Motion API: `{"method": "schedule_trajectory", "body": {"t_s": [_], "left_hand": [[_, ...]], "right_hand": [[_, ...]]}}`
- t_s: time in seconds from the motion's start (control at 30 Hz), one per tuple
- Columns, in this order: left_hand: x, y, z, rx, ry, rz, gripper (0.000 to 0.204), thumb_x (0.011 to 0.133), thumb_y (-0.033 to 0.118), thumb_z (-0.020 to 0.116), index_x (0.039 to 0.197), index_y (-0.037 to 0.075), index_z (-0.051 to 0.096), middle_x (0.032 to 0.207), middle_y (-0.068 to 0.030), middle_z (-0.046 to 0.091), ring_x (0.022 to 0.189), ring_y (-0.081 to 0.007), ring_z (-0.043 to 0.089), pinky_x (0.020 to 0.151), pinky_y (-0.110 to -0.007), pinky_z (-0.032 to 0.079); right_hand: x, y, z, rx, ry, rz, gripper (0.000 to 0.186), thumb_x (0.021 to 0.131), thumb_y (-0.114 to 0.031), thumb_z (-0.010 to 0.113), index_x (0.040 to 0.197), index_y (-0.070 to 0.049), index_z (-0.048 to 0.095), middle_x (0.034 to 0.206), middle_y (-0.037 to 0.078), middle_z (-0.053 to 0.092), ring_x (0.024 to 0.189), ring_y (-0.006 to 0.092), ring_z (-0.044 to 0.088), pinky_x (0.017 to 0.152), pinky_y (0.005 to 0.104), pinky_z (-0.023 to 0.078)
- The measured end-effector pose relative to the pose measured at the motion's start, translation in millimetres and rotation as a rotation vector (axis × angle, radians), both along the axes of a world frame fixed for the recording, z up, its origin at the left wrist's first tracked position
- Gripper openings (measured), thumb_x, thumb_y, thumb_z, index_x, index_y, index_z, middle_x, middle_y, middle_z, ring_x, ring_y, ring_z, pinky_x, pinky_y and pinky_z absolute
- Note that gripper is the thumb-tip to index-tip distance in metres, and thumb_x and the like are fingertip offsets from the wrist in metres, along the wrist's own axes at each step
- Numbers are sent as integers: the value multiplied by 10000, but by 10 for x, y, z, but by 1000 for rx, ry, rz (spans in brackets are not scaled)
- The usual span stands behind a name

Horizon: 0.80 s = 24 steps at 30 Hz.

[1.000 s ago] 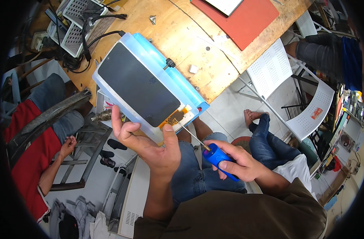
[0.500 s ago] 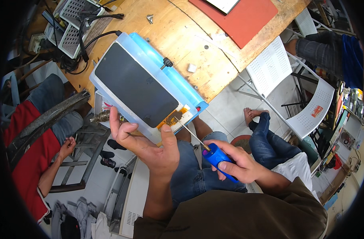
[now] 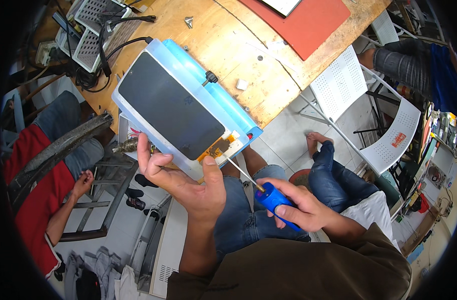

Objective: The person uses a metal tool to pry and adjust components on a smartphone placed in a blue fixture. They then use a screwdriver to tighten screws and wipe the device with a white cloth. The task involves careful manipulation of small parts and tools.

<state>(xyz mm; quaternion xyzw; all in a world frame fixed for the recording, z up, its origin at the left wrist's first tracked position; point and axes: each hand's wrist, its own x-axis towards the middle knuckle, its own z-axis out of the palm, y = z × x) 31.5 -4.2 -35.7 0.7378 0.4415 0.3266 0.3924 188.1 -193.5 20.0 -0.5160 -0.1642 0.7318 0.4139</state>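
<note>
Below, the left hand (image 3: 181, 182) grips a pale-blue device (image 3: 181, 107) while the right hand (image 3: 296, 207) clasps a blue-handled screwdriver (image 3: 268, 195) at its orange connector (image 3: 217, 148).

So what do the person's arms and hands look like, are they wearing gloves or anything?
No gloves. Both the left hand and the right hand are bare, with no rings or watch that I can see. The left forearm is bare too. An olive-brown sleeve of loose cloth covers the right arm down to the wrist, part of a top in the same colour.
</note>
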Motion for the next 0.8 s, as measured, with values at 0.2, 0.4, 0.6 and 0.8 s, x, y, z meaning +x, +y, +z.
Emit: {"method": "schedule_trajectory", "body": {"t_s": [0.2, 0.4, 0.6, 0.8], "left_hand": [[-3, 4, -6, 3, -1, -3, 517, 948, 152, 715, 1252, 76, 304, 1638, -317, 169, 1467, -376, 364, 1218, -495, 323], [6, -2, 6, -1, -5, 5, 514, 946, 145, 712, 1252, 75, 306, 1641, -316, 167, 1460, -365, 373, 1210, -486, 334], [8, -2, 14, 8, 15, 3, 504, 950, 140, 703, 1253, 77, 304, 1653, -320, 159, 1476, -379, 361, 1218, -502, 319], [6, 2, 20, 15, 23, 0, 493, 958, 142, 694, 1252, 79, 303, 1665, -326, 142, 1506, -397, 329, 1230, -512, 295]], "right_hand": [[21, 11, 32, -18, 23, -14, 602, 1120, -184, 561, 1662, -47, 340, 1051, 106, 665, 742, 130, 672, 717, 300, 559], [44, 60, 76, -72, 59, -31, 610, 1120, -195, 567, 1664, -47, 334, 1021, 100, 666, 733, 131, 674, 709, 295, 556], [47, 116, 43, -11, 28, 77, 627, 1118, -206, 578, 1668, -48, 321, 1004, 98, 667, 723, 137, 681, 705, 294, 553], [69, 128, 50, -21, 17, 17, 622, 1119, -199, 576, 1666, -48, 323, 1007, 94, 667, 732, 132, 677, 708, 295, 556]]}}
